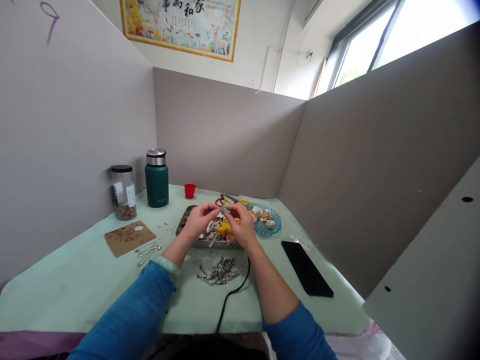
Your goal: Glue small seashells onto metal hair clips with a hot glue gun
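My left hand (199, 220) and my right hand (242, 222) meet above a metal tray (195, 244). Between their fingertips is a small greyish piece (224, 210), too small to name, pinched from both sides. Shells and a yellow glue gun (225, 228) lie in the tray under the hands. A pile of small silvery metal clips (219, 271) rests on the green cloth in front of the tray. Beside my right hand stands a blue glass plate (276, 225) with shells and orange pieces on it.
A green bottle (156, 182), a jar (124, 195) and a red cup (189, 191) stand behind. Brown card (129, 238) and metal pins (149, 251) lie left, a black phone-like slab (307, 268) right. A black cord (228, 296) crosses the front; pliers (229, 198) lie behind the tray.
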`<state>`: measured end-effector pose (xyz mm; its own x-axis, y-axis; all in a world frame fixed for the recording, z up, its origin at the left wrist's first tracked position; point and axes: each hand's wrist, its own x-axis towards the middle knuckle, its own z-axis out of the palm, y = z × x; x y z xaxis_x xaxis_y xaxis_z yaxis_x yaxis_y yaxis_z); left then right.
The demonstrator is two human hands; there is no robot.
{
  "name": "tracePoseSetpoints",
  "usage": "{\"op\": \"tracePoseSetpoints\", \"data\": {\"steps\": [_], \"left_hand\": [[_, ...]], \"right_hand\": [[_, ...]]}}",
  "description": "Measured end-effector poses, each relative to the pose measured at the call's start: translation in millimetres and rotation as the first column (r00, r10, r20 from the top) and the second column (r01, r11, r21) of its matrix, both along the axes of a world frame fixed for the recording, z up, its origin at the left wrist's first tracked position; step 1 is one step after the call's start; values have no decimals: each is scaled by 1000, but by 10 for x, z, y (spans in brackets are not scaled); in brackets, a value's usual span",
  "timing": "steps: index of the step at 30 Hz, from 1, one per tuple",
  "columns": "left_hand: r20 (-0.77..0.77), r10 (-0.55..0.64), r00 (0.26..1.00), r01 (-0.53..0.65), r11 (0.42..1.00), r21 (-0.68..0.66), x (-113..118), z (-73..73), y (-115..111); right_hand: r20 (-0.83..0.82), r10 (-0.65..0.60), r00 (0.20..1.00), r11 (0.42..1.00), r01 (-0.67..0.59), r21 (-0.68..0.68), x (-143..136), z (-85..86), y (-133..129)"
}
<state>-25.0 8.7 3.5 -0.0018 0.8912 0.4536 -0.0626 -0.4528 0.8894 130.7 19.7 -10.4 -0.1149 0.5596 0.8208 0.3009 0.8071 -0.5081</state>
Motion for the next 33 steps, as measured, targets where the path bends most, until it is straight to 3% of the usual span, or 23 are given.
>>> {"op": "tracePoseSetpoints", "data": {"steps": [8,19,33], "left_hand": [[39,-12,999,13,1000,-21,14,-21,20],[-76,31,997,-28,999,39,-2,-67,70],[-93,48,995,-43,998,51,-15,-93,106]], "right_hand": [[-63,19,998,997,-23,-71,-11,-42,65],[-45,28,999,992,-34,-125,0,-47,66],[-22,36,999,994,-38,-103,-5,-56,61]]}}
